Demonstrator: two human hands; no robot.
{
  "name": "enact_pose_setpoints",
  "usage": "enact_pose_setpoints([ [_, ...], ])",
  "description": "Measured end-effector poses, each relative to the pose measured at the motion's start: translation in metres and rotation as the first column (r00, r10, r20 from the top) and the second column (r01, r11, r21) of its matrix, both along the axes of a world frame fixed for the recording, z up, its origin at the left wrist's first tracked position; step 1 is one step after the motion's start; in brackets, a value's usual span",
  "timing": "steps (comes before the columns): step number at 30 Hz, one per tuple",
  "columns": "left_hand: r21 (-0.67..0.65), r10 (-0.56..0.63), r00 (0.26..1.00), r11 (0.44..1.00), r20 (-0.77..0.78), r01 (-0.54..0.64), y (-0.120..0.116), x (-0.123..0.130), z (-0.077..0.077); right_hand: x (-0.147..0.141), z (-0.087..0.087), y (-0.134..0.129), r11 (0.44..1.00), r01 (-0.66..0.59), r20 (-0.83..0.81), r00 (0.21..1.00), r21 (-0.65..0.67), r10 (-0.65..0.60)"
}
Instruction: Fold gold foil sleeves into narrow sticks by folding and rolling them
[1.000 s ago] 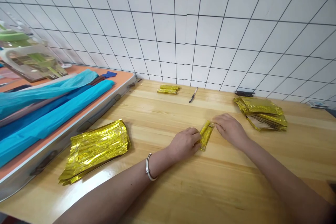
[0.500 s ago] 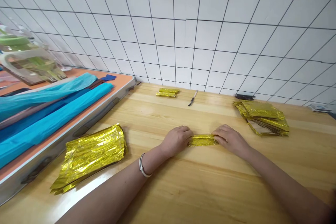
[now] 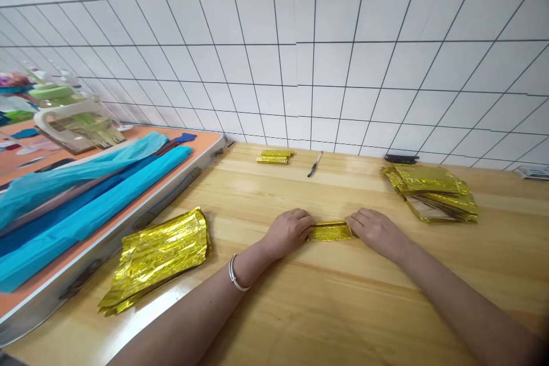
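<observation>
A narrow folded strip of gold foil point(image 3: 330, 232) lies on the wooden table point(image 3: 343, 303) between my hands. Its left end is gripped by my left hand point(image 3: 291, 230), which has a silver bangle at the wrist. Around the right end the fingers of my right hand point(image 3: 373, 231) are closed. To the left lies a stack of crinkled gold sheets point(image 3: 163, 254). Another fanned stack of gold foil pieces point(image 3: 433, 189) rests at the right. Two slim gold rolls point(image 3: 274, 156) sit near the wall.
A pen point(image 3: 315, 164) lies behind my hands. At the back right is a black object point(image 3: 402, 158). On the left, an orange surface point(image 3: 206, 146) holds blue paper rolls point(image 3: 128, 194) and a clear container with green parts point(image 3: 81, 123). A tiled wall point(image 3: 257, 63) stands behind.
The view has shifted slightly up and left. Between my hands, the strip's upper edge looks more rolled over, and my right fingers have moved a little.
</observation>
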State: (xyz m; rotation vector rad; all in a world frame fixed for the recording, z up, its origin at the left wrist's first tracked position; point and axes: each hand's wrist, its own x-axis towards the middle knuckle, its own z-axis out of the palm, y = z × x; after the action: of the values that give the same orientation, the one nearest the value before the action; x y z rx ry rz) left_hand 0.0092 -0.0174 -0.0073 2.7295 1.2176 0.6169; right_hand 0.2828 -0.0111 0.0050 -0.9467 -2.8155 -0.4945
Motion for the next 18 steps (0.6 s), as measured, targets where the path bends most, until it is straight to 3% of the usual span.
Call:
enact_pose_setpoints([
  [5, 0.000, -0.011, 1.000, 1.000, 0.018, 0.011, 0.000, 0.000, -0.001, -0.006, 0.002, -0.002, 0.999, 0.045, 0.011, 0.999, -0.002, -0.045],
  [10, -0.033, -0.083, 0.996, 0.996, 0.041, 0.085, 0.002, -0.006, 0.000, -0.009, 0.011, -0.005, 0.999, 0.008, 0.036, 0.999, -0.044, -0.007],
  [18, -0.155, -0.250, 0.967, 0.955, 0.045, 0.254, 0.002, -0.020, 0.023, 0.003, 0.010, -0.014, 0.985, 0.027, -0.055, 0.998, -0.172, -0.037],
])
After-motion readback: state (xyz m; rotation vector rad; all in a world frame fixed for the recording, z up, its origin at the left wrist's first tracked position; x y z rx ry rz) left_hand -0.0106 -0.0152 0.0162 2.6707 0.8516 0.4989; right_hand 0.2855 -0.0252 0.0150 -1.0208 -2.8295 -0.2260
